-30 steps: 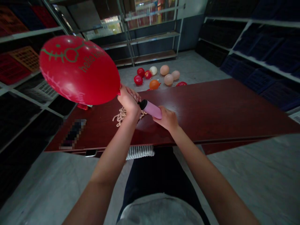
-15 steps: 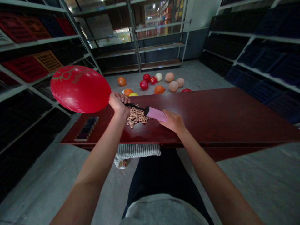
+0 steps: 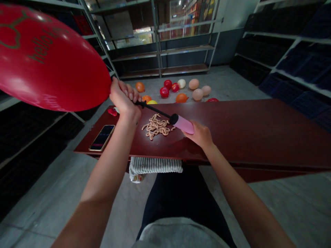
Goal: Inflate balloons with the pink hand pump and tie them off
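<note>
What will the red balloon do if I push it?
The red balloon looks tightly inflated, so it will probably feel springy, not floppy. It is likely light for its size and may swing around the left hand at its neck. Its taut skin could burst on sharp things.

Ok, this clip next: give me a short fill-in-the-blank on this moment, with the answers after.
The balloon held by the left hand is ____.
The word printed first on it is ____.
The right hand grips a pump with a ____ barrel.
The phone lies screen ____ on the table.

Answers: red; hello; pink; up.
</note>
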A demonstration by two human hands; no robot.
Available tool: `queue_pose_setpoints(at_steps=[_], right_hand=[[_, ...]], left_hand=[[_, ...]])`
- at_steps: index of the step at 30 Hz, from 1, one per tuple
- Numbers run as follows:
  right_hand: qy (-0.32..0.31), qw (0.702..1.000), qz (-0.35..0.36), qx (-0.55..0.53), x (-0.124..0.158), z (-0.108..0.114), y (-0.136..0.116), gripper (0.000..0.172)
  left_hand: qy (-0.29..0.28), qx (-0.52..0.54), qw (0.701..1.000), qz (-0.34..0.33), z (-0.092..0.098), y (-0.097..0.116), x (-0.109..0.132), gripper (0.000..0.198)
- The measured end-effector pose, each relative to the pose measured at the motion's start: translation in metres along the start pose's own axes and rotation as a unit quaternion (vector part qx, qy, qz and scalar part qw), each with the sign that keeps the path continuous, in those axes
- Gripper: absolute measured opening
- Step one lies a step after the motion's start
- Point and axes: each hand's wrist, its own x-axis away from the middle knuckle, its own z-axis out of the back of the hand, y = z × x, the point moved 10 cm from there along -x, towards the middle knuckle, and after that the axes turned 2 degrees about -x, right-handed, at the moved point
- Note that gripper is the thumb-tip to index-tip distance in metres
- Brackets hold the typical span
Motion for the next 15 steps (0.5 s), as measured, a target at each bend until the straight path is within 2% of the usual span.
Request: queue_pose_setpoints(at_steps=[5, 9, 12, 15], right_hand=[[0.009, 0.999, -0.04, -0.029, 0.0, 0.002, 0.013, 0.046], [0.017, 0.997, -0.064, -0.034, 0.0, 0.003, 0.017, 0.042], [0.018, 0.996, -0.085, -0.032, 0.0, 0.002, 0.02, 0.043], [0.019, 0.994, -0.102, -0.027, 0.0, 0.002, 0.024, 0.042]], left_hand=[[-0.025, -0.004, 1.0, 0.013, -0.043, -0.022, 0.005, 0.049], [-0.063, -0.001, 0.998, 0.018, -0.073, -0.051, 0.008, 0.047], [-0.067, -0.008, 0.997, 0.037, -0.082, -0.089, 0.017, 0.046], [-0.046, -0.012, 0.996, 0.077, -0.08, -0.128, 0.028, 0.046]])
